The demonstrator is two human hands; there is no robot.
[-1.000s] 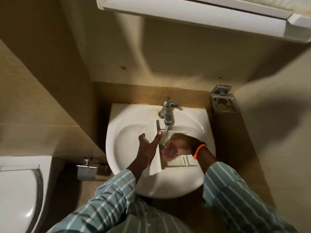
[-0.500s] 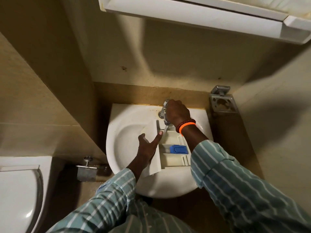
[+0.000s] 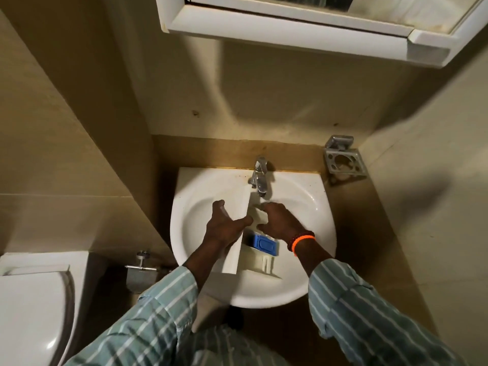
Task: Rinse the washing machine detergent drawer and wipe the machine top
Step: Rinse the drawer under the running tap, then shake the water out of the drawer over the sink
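Over a white basin [image 3: 311, 207], I steady the drawer [image 3: 260, 262] with both hands. My left hand [image 3: 224, 225] clasps its white front panel, fingers spread over the outer face and thumb hooked over the top edge, so the panel stands nearly upright under my palm. My right hand [image 3: 282, 223] lies just beside it, fingers spread wide and flat across the far end of the tray, gripping nothing that I can see. The tap [image 3: 260, 178] stands just beyond my right fingertips; a thin stream appears to fall from its spout onto them (the blur makes this hard to be sure of). Just behind my right palm, toward my body, a blue insert [image 3: 264, 244] sits in the middle compartment of the tray. An orange band [image 3: 303, 240] and a beaded one ring my right wrist. Both striped sleeves [image 3: 351, 299] are pushed back from the wrists. Well to the right of my right hand, a metal holder [image 3: 343, 161] hangs on the wall. Far to the left of my left hand, a toilet lid [image 3: 29, 313] shows white in the corner. A cabinet [image 3: 290, 33] hangs above the basin.
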